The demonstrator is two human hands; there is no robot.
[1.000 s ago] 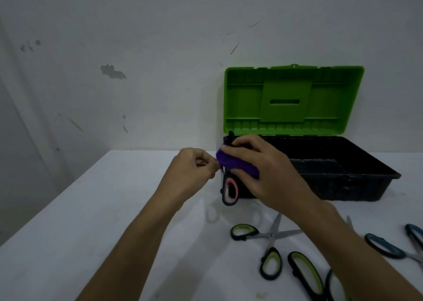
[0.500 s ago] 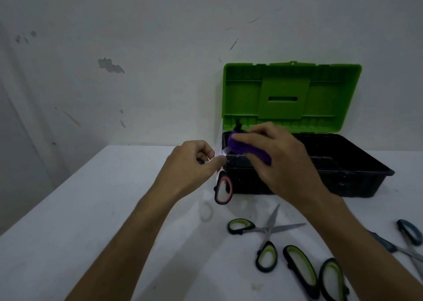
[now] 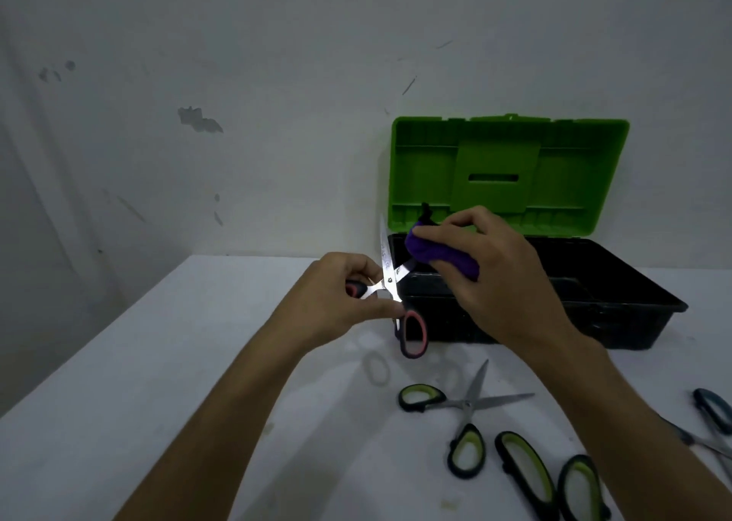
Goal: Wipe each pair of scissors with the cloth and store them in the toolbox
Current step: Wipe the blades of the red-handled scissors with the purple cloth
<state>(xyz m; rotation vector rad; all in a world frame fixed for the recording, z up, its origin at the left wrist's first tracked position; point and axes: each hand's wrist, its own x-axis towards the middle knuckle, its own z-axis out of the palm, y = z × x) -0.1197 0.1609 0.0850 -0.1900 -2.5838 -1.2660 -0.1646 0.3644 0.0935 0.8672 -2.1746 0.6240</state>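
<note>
Left hand [image 3: 340, 298] pinches the red-handled scissors [image 3: 390, 282]; right hand [image 3: 487, 267] grips the purple cloth [image 3: 439, 257], wiping. Toolbox [image 3: 653, 302] looks empty; three pairs wait nearby.

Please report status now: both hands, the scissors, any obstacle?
Left hand grips red-handled scissors, blades open. Right hand holds purple cloth on one blade. Toolbox open, nothing blocking it.

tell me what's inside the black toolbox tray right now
The toolbox tray looks dark and bare where visible; no scissors show inside. The right hand with the purple cloth covers its left part.
</note>
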